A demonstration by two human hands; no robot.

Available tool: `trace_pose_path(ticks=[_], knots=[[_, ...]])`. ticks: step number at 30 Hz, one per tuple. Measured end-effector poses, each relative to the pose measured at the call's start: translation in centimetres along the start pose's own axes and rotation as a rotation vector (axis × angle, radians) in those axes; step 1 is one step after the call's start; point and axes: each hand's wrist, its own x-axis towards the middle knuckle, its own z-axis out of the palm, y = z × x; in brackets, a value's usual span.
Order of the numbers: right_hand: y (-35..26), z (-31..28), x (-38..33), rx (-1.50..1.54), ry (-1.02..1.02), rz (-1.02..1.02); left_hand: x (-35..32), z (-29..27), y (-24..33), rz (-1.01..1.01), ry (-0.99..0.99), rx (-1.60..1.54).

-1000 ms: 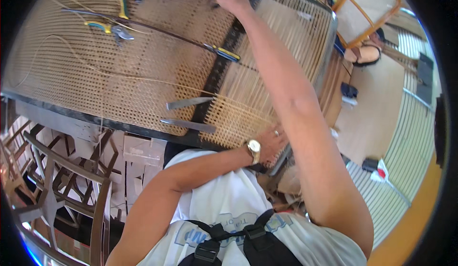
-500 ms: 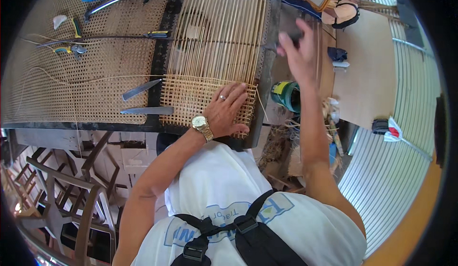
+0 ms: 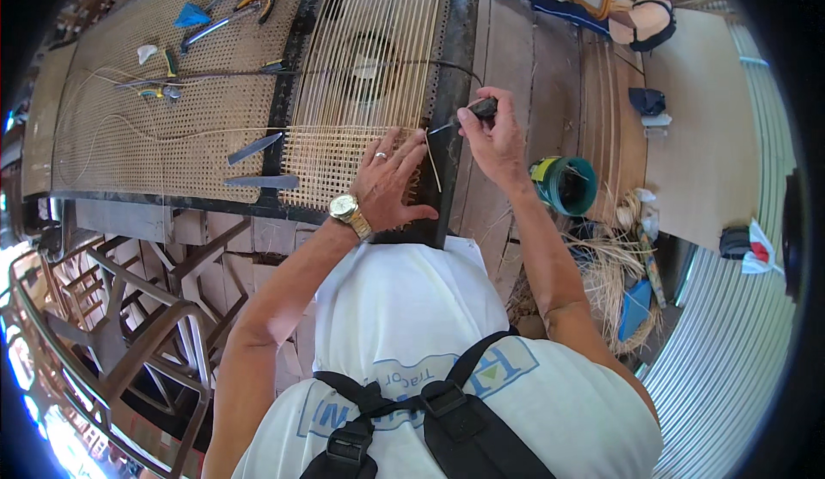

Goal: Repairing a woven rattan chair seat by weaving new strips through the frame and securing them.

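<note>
Fingers spread, my left hand (image 3: 387,189) lies flat on the woven lower part of a cane panel (image 3: 322,157) in a dark frame (image 3: 462,24). A watch is on that wrist. My right hand (image 3: 501,146) is closed around the dark handle of an awl (image 3: 485,108). The awl's thin metal tip points left, at the frame's right inner edge near my left fingertips. A loose cane strand (image 3: 433,168) hangs over the frame there. Above my left hand run lengthwise cane strands (image 3: 378,15), with a thin dark strip (image 3: 232,73) threaded across them.
Two flat tapered blades (image 3: 258,183) lie left of my left hand. Pliers (image 3: 269,2), a hammer (image 3: 215,30) and cutters (image 3: 161,92) rest on the finished caning. A green tub (image 3: 567,185) and cane scraps (image 3: 606,264) are at right. Chair frames (image 3: 137,324) stand lower left. Another person sits at upper right.
My right hand has come down and left, bringing the awl to the frame's edge by my left hand. My left hand stays on the weave. The whole view has shifted somewhat.
</note>
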Motion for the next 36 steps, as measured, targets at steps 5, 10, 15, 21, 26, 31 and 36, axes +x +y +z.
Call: trace_pose_path(ticks=[5, 10, 15, 21, 26, 31, 36], knots=[[-2.1, -0.4, 0.8, -0.191, -0.067, -0.198, 0.3, -0.3, 0.4, -0.008, -0.047, 0.021], [-3.0, 0.3, 1.3, -0.309, -0.388, -0.577, 0.2, 0.1, 0.6, -0.087, -0.048, -0.052], [-4.2, -1.2, 2.6, -0.378, -0.533, -0.53, -0.1, 0.6, 0.7, -0.091, -0.03, -0.06], [-17.1, -4.5, 5.8, -0.045, -0.098, -0.736, -0.5, 0.4, 0.7, -0.095, 0.013, 0.029], [-11.7, 1.6, 6.0, -0.48, -0.112, -0.927, -0.2, 0.6, 0.9, -0.08, 0.028, 0.029], [-10.4, 3.6, 5.4, -0.334, -0.284, -0.826, -0.6, 1.2, 1.3, -0.085, 0.054, -0.024], [-19.2, 1.7, -0.8, 0.212, -0.435, -0.696, -3.1, 1.1, 1.5, -0.14, 0.093, -0.007]])
